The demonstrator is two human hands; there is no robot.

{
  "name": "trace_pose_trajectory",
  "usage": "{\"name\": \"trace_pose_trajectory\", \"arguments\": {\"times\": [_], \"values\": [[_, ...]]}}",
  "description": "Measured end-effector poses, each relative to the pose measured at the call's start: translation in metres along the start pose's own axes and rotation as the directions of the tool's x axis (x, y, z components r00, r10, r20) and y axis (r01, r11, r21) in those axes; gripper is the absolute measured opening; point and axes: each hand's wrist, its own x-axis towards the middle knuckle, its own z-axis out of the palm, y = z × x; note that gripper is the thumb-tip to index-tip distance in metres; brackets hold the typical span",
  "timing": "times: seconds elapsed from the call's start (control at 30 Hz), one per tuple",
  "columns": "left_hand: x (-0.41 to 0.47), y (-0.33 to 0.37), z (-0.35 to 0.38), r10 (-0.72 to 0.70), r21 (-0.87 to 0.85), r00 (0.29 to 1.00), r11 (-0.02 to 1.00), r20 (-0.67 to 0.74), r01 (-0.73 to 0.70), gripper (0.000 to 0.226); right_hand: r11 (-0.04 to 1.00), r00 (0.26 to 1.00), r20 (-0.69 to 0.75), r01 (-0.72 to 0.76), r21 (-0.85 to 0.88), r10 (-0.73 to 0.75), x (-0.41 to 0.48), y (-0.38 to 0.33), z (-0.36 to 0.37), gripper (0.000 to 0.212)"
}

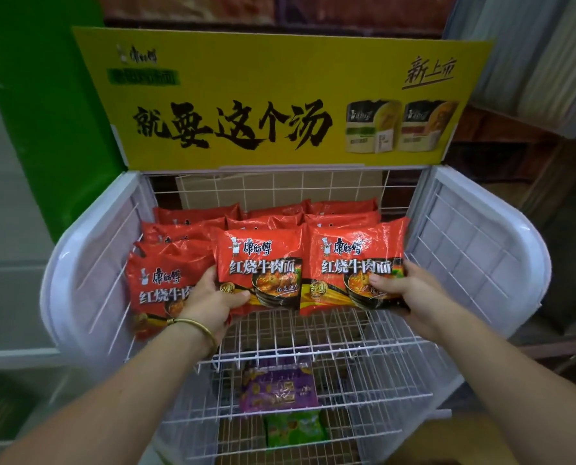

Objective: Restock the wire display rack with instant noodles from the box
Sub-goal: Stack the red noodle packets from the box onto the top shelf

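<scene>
The white wire display rack [474,250] fills the middle of the view, with several red instant noodle packets [192,229] standing in rows on its top shelf. My left hand [213,297] grips the lower left corner of one red packet [263,260] at the front of the middle row. My right hand [404,290] grips the lower right part of another red packet [353,256] at the front of the right row. Both packets stand upright, side by side, over the wire shelf. The box is not in view.
A yellow sign board [280,95] stands behind the top shelf. The front of the top wire shelf [313,333] is bare. Lower shelves hold a purple packet [276,387] and a green packet [293,427]. A green pillar [38,112] is at the left.
</scene>
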Motion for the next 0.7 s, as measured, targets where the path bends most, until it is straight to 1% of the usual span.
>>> {"name": "trace_pose_trajectory", "arguments": {"times": [0.07, 0.13, 0.2, 0.27, 0.37, 0.47, 0.53, 0.63, 0.7], "values": [[0.007, -0.002, 0.000, -0.015, 0.025, 1.000, 1.000, -0.010, 0.016, 0.060, 1.000, 1.000, -0.010, -0.002, -0.003, 0.002, 0.008, 0.003, -0.001, 0.041], [0.012, -0.004, 0.002, -0.016, 0.039, 1.000, 0.999, -0.014, 0.017, 0.060, 1.000, 1.000, -0.004, -0.012, -0.008, 0.012, 0.016, 0.005, -0.001, 0.050], [0.016, -0.006, 0.004, 0.003, 0.063, 1.000, 0.998, -0.019, -0.001, 0.061, 1.000, 1.000, 0.010, -0.026, -0.008, 0.026, 0.025, 0.008, -0.003, 0.058], [0.019, -0.010, 0.006, 0.038, 0.100, 0.999, 0.994, -0.037, -0.034, 0.062, 0.999, 0.999, 0.028, -0.036, -0.014, 0.037, 0.034, 0.010, -0.005, 0.061], [0.020, -0.015, 0.011, 0.135, 0.255, 0.987, 0.961, -0.087, -0.109, 0.059, 0.999, 0.999, 0.037, -0.034, -0.036, 0.035, 0.046, 0.014, -0.010, 0.062], [0.019, -0.021, 0.019, 0.277, 0.475, 0.952, 0.860, -0.129, -0.186, 0.053, 0.997, 0.999, 0.030, -0.016, -0.070, 0.018, 0.056, 0.019, -0.014, 0.065], [0.016, -0.024, 0.026, 0.348, 0.578, 0.930, 0.786, -0.117, -0.221, 0.053, 0.993, 1.000, -0.001, 0.003, -0.122, -0.003, 0.059, 0.022, -0.016, 0.066], [0.016, -0.033, 0.032, 0.445, 0.726, 0.891, 0.641, -0.088, -0.248, 0.064, 0.947, 0.996, -0.022, 0.073, -0.314, -0.084, 0.059, 0.030, -0.016, 0.077], [0.014, -0.035, 0.034, 0.488, 0.782, 0.869, 0.572, -0.082, -0.247, 0.076, 0.899, 0.990, -0.031, 0.113, -0.424, -0.139, 0.059, 0.034, -0.016, 0.075]]}}
